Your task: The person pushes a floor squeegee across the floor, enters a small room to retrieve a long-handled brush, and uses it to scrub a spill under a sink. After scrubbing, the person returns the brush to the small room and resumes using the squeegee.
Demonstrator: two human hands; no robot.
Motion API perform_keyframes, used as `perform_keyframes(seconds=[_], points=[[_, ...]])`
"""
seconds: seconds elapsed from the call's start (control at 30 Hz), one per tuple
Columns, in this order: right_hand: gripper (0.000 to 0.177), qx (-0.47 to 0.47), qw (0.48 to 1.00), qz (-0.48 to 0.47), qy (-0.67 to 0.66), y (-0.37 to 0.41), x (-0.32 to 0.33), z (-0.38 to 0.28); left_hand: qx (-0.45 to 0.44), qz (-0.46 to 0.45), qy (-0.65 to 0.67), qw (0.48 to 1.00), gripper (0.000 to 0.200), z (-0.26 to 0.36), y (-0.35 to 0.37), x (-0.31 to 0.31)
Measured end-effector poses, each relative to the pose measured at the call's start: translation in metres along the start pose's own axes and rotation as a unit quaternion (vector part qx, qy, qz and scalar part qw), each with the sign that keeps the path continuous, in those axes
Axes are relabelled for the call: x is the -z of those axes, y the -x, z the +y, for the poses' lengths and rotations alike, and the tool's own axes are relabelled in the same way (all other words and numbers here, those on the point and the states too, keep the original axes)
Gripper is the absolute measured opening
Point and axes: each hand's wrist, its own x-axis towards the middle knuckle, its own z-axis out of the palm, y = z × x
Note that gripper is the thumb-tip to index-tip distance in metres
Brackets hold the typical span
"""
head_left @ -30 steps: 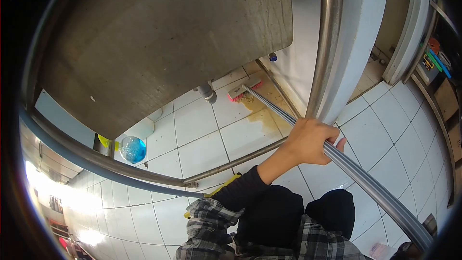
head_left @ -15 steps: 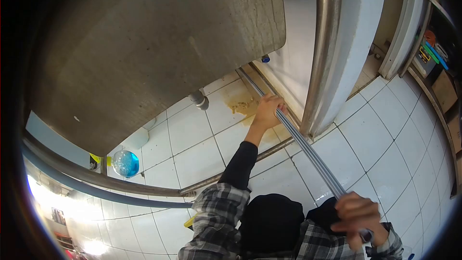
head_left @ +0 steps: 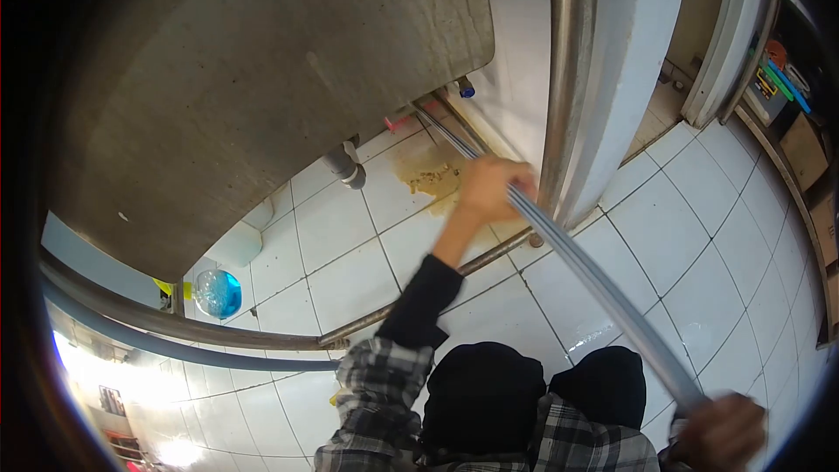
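Note:
My left hand (head_left: 494,188) is wrapped round the upper part of a long grey striped pole (head_left: 603,288). Near the pole's lower end my right hand (head_left: 721,433), slightly blurred, is closed round it. The pole slants up and left across the white tiles, and its far end is hidden under a stained metal panel (head_left: 271,96). Beside the pole, left of my left hand, a yellow-brown wet patch with crumbly bits (head_left: 433,179) lies on the floor. A small pink thing (head_left: 398,122) shows at the panel's lower edge, near the far end of the pole.
A grey drain pipe (head_left: 345,166) hangs below the panel. To the left is a bottle of blue liquid (head_left: 218,295). A metal post (head_left: 568,79) rises beside a white wall, and a metal rail (head_left: 419,297) crosses low over the floor. Shelves with boxes (head_left: 804,149) stand at right.
My right hand has moved right and down with the pole's near end. The pink thing has come into view at the panel's edge. The whole view has shifted slightly.

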Motion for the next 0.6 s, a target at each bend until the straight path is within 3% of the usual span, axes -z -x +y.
perform_keyframes(seconds=[0.03, 0.07, 0.1, 0.17, 0.2, 0.27, 0.4, 0.47, 0.5, 0.57, 0.6], points=[[0.038, 0.048, 0.999, 0.003, -0.004, 0.009, -0.005, 0.031, -0.030, -0.012, -0.065, 0.997, 0.013, -0.028, -0.003, 0.001], [0.037, 0.023, 0.997, 0.029, 0.069, 0.026, -0.010, 0.046, -0.065, -0.025, -0.129, 0.989, 0.014, -0.049, -0.006, 0.002], [0.031, -0.031, 0.998, -0.010, 0.051, 0.019, -0.005, 0.063, -0.071, -0.028, -0.131, 0.988, 0.014, -0.062, -0.009, 0.006], [0.017, -0.083, 0.994, -0.030, 0.066, 0.006, 0.005, 0.102, 0.030, 0.027, -0.103, 0.994, 0.015, -0.084, -0.007, 0.006], [0.012, -0.072, 0.992, -0.068, 0.073, 0.001, 0.005, 0.122, 0.019, 0.027, -0.104, 0.994, 0.015, -0.100, -0.008, 0.003], [0.010, -0.054, 0.988, -0.114, 0.084, 0.000, -0.002, 0.164, 0.178, 0.084, -0.124, 0.973, 0.018, -0.135, 0.005, -0.010], [0.013, -0.040, 0.994, -0.075, 0.075, 0.019, -0.015, 0.243, 0.178, 0.050, -0.168, 0.968, 0.022, -0.186, 0.015, -0.024], [0.013, -0.027, 0.998, -0.041, 0.040, 0.027, -0.027, 0.262, 0.082, 0.124, -0.232, 0.961, 0.023, -0.179, 0.019, -0.029], [0.013, -0.016, 1.000, -0.016, 0.002, 0.025, -0.032, 0.261, 0.071, 0.111, -0.231, 0.964, 0.023, -0.172, 0.015, -0.021], [0.012, -0.028, 1.000, -0.005, 0.001, 0.008, -0.033, 0.225, 0.240, -0.102, -0.295, 0.919, 0.022, -0.147, 0.016, -0.001], [0.010, -0.034, 0.999, -0.012, 0.000, -0.003, -0.032, 0.204, 0.234, -0.116, -0.295, 0.919, 0.022, -0.133, 0.012, 0.006]])
